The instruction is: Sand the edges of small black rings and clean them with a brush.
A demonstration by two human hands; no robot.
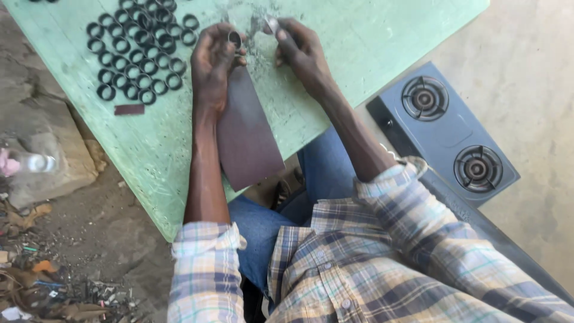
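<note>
Upper centre of the frame: left hand (216, 60) pinches a small black ring (234, 39) between thumb and fingertips, above a dark brown sheet (246, 143) lying on the green table (371, 42). Right hand (302, 51) is closed on a thin metal tool (272, 25), just beside the ring. Many like rings (139, 51) lie grouped upper left. A two-burner stove (445, 131) sits on the floor, right.

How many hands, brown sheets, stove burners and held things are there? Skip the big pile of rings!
Hands: 2, left hand and right hand
Brown sheets: 2, large sheet and small strip
Stove burners: 2, far burner and near burner
Held things: 2, black ring and small metal piece
Total: 8
</note>
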